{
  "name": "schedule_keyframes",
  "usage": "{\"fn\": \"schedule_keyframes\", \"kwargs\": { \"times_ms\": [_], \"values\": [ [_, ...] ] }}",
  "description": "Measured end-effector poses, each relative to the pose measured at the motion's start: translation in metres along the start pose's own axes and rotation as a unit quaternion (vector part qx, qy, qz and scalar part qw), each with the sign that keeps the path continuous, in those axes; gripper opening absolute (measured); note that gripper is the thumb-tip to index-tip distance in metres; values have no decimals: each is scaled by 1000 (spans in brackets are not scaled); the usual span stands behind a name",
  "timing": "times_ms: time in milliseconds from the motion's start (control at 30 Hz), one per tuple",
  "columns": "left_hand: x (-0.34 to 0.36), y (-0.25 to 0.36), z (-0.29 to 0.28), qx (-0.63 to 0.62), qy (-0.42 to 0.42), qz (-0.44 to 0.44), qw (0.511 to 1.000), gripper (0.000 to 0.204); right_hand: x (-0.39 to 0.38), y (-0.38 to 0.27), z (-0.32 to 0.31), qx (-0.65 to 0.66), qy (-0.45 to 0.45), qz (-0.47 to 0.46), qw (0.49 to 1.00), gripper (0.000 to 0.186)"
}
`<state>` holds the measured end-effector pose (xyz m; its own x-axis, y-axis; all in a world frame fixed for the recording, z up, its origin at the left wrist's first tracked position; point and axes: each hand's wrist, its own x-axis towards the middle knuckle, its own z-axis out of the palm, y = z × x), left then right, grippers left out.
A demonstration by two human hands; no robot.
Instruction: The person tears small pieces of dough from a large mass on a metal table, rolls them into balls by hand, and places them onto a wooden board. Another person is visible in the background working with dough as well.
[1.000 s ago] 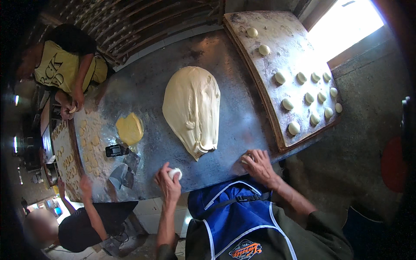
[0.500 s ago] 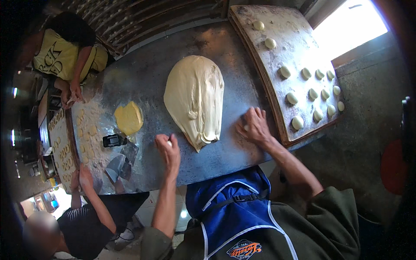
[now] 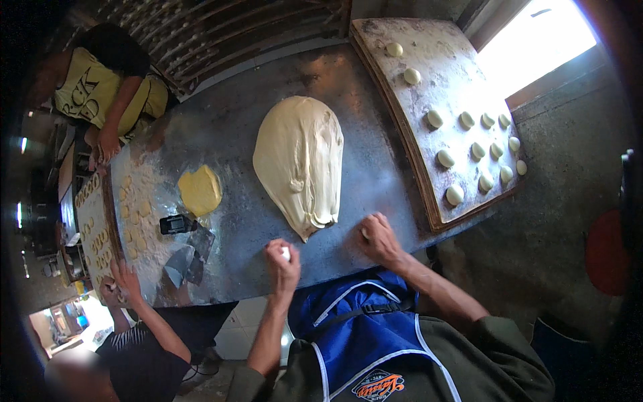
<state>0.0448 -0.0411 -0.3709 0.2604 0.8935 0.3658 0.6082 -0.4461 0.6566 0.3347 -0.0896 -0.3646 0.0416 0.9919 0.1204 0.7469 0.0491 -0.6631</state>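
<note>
Head view: left fingers [image 3: 273, 250] partly hide a white dough piece [image 3: 286, 254].

left hand [image 3: 284, 264] nearer big dough [image 3: 298, 157], right hand [image 3: 382, 241] back toward apron [image 3: 365, 338]

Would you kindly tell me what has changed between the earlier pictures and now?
Since half a second ago, the left hand and right hand have drawn back toward the blue apron and closer together. The left hand still grips its white dough piece. The large dough mass, yellow lump and dough balls on the board stayed put.
</note>
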Motion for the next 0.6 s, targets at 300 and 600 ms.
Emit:
{"fn": "schedule_keyframes", "kwargs": {
  "times_ms": [300, 600],
  "values": [
    [5, -5, -1, 40, 62, -34, 997, 25, 0, -8, 11, 6, 82, -37, 996, 28],
    [5, -10, -33, 81, 9, -142, 987, 28, 3, -14, 0, -39, 82, 22, 996, 27]
  ]
}}
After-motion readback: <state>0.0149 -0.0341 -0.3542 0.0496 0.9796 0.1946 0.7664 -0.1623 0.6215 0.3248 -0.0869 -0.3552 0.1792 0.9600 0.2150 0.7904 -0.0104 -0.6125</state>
